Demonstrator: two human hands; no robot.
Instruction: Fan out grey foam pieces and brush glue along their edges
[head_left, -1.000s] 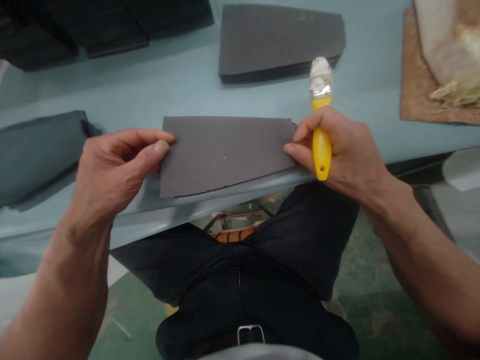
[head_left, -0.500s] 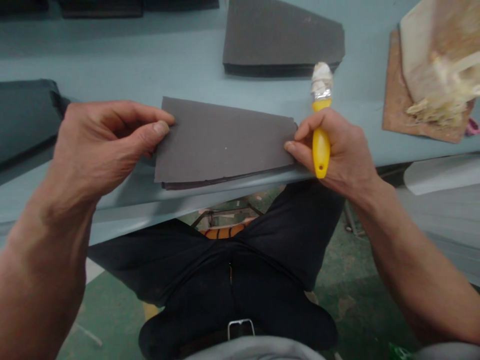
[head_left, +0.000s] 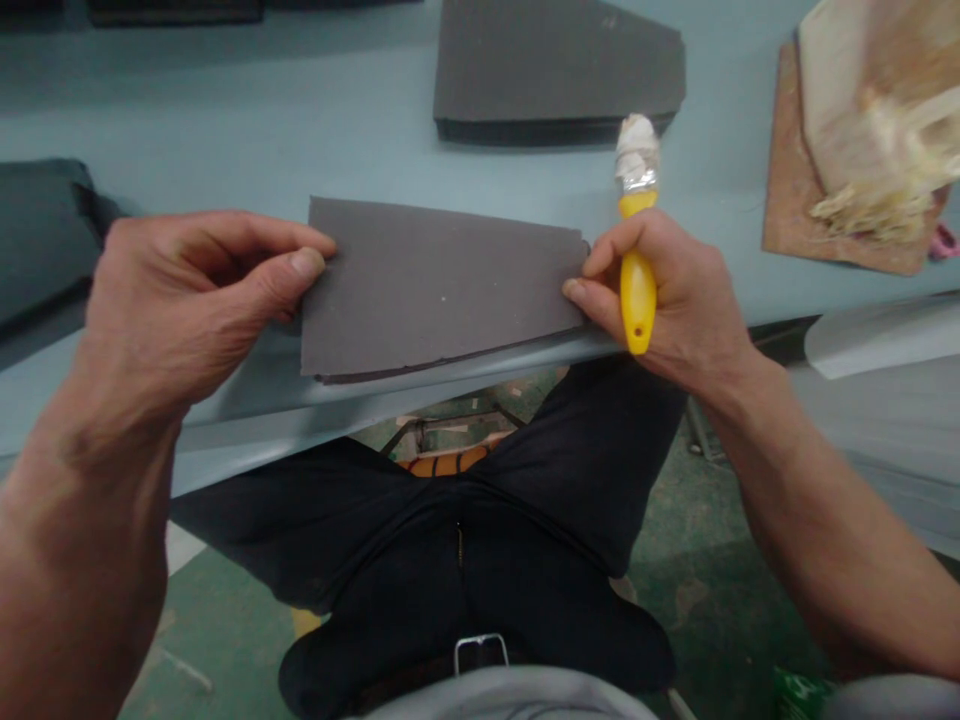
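Note:
A dark grey tapered sheet (head_left: 442,290) lies near the table's front edge, with at least one more layer showing under its lower side. My left hand (head_left: 202,300) pinches its wide left edge between thumb and forefinger. At the narrow right end, the thumb and forefinger of my right hand (head_left: 667,290) grip the sheet's edge. That same hand also carries a yellow-handled brush (head_left: 638,290), its bristle end coated white and pointing away from me. Beyond the brush sits a stack of similar grey tapered sheets (head_left: 559,65).
On the right, a brown board (head_left: 787,190) bears a glue-crusted, pale container (head_left: 840,100). A dark stack (head_left: 41,230) lies at the left, and dark pieces (head_left: 172,10) line the far left. The pale blue table (head_left: 360,110) ends just before my lap.
Both hands and the sheet between them sit slightly further left in view. The brush remains in my right hand, and the grip on both ends holds.

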